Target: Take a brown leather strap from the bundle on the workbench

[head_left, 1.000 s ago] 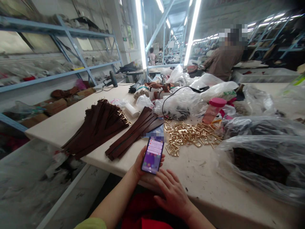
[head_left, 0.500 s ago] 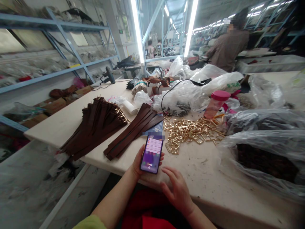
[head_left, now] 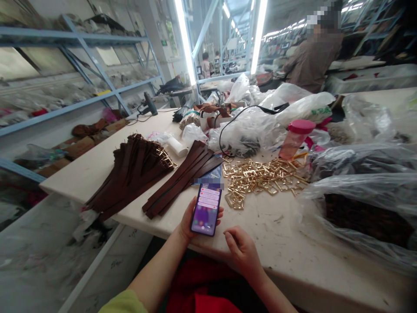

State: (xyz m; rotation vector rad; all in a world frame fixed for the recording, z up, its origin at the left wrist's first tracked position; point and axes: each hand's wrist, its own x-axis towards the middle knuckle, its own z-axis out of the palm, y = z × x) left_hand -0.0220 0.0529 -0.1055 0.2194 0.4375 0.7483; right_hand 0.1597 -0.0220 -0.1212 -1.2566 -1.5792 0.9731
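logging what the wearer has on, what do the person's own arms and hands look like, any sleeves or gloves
Both hands are bare, with no gloves. The left hand and right hand show no rings or watch that I can make out. The forearms are uncovered. A yellow-green sleeve shows on the left upper arm at the bottom edge. No sleeve is visible on the right arm. Red clothing lies between the arms.

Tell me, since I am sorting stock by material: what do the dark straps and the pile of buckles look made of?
The straps look like brown leather or an imitation: matte, flat, cut in long bands. The buckles look like metal with a polished gold finish: they glint under the lamps. Neither hand touches them; the left hand holds a phone.
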